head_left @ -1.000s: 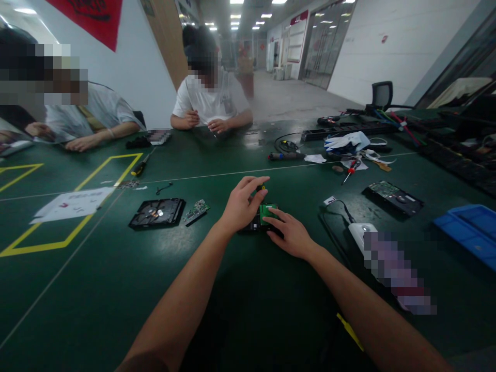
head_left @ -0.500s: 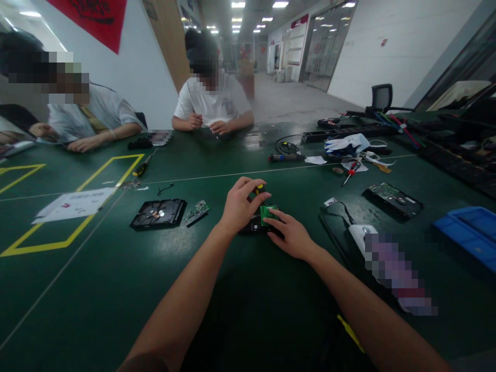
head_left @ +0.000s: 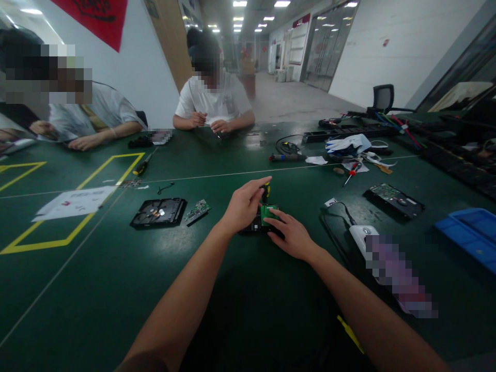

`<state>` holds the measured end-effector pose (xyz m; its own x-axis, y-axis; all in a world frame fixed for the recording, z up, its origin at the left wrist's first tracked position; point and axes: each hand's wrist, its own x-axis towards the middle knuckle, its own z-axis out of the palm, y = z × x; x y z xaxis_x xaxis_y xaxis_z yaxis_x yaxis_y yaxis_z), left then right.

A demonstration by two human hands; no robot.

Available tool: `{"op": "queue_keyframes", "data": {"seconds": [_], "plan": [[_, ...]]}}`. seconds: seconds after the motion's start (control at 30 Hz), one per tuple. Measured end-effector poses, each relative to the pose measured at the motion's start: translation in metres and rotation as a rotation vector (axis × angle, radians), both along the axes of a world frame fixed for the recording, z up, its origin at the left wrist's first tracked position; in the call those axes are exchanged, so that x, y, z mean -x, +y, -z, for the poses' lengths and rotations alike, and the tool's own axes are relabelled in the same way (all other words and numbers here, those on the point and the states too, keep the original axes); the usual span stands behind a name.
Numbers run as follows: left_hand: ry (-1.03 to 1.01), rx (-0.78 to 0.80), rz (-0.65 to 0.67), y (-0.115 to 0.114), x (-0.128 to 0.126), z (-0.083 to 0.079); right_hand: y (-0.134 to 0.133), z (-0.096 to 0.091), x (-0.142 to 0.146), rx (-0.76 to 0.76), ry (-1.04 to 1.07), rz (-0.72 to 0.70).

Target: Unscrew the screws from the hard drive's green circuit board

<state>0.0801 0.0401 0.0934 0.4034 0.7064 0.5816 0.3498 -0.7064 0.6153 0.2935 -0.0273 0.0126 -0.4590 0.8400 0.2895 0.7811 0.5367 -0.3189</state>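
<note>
A black hard drive [head_left: 256, 225] with a green circuit board [head_left: 267, 211] on top lies on the green table in front of me. My left hand [head_left: 243, 205] is closed around a black and yellow screwdriver [head_left: 265, 191] that stands upright on the board. My right hand [head_left: 291, 235] rests on the drive's right side, its fingers pressing down on the board and the drive's edge.
An opened hard drive [head_left: 158, 212] and a loose circuit board [head_left: 197, 211] lie to the left. Another drive [head_left: 393, 199], a white device with a cable [head_left: 362, 233], a blue tray [head_left: 468, 232] and scattered tools are on the right. Two people sit across the table [head_left: 77, 289].
My left hand has shifted its grip on the screwdriver, whose handle now shows more upright between the fingers. My right hand has stayed on the drive.
</note>
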Motion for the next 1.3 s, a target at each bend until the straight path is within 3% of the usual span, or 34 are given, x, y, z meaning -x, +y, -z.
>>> {"op": "queue_keyframes", "data": {"seconds": [0.37,0.83,1.3], "plan": [[-0.082,-0.044,-0.145,-0.0031,-0.0016,-0.0053,-0.0004,-0.0008,0.0009,-0.004,0.009,0.003],[-0.092,0.091,-0.116,0.0002,-0.0023,0.0014,-0.0009,-0.0041,0.0003,0.009,-0.017,0.004],[-0.017,-0.032,-0.001,-0.0013,0.0005,-0.0034,-0.0001,-0.0005,0.0003,-0.011,0.004,0.0]]}}
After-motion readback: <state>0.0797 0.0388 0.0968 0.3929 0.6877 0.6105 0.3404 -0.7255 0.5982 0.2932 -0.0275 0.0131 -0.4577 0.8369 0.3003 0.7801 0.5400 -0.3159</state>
